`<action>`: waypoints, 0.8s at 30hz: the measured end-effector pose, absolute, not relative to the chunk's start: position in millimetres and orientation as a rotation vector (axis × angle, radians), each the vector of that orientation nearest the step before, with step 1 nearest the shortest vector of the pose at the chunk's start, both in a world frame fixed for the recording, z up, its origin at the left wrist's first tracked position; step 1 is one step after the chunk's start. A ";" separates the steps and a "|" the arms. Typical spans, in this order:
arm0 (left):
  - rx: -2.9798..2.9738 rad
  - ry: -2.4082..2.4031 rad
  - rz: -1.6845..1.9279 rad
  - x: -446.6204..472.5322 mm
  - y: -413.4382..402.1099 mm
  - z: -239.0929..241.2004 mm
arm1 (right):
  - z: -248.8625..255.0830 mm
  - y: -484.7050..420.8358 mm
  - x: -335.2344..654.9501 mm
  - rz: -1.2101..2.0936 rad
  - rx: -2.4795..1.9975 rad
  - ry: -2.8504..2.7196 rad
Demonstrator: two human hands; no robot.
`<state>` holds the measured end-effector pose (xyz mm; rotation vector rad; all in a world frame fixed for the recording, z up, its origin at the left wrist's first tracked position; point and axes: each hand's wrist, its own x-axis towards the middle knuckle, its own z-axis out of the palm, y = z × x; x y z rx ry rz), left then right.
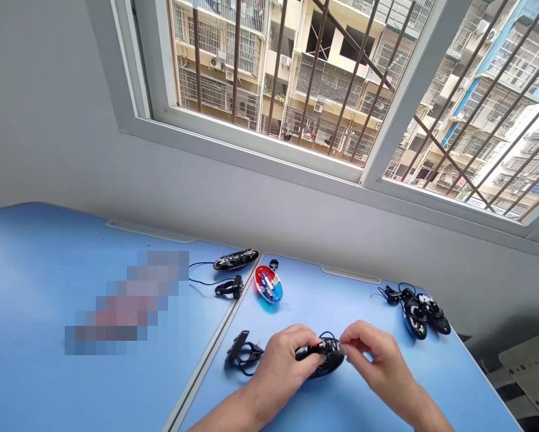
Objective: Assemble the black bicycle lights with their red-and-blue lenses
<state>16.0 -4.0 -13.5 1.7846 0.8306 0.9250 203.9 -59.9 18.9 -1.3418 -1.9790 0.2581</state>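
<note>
My left hand (287, 357) is closed around a glossy black oval device (326, 365) and presses it near the table, thumb and forefinger on its upper side. At the device's right edge, the thumb and forefinger of my right hand (375, 354) are pinched together. Whatever lies between those fingertips is too small to make out. A thin black cable (327, 333) loops up behind the device. Left of my left hand lies a black clamp-like mount (242, 353) with a ring and a cable.
On the blue table (116, 396) behind my hands lies a red and blue oval shell (268, 284) with battery-like cylinders inside. An opened black shell (236, 260) and a clamp (230, 288) sit further left. More black devices (427, 315) lie at right. A seam divides the tabletops; a blurred patch covers something left.
</note>
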 end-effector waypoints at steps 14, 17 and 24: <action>1.791 0.865 0.934 16.5 -5.8 -14.1 | -2.9 -62.2 184.0 -0.398 -1.004 -2.010; 1.784 0.867 0.936 16.7 -5.2 -15.2 | -1.1 -60.2 182.7 -0.526 -0.990 -1.988; 1.750 0.853 0.921 16.4 -3.5 -16.9 | -5.7 -56.8 183.5 -0.579 -0.942 -2.020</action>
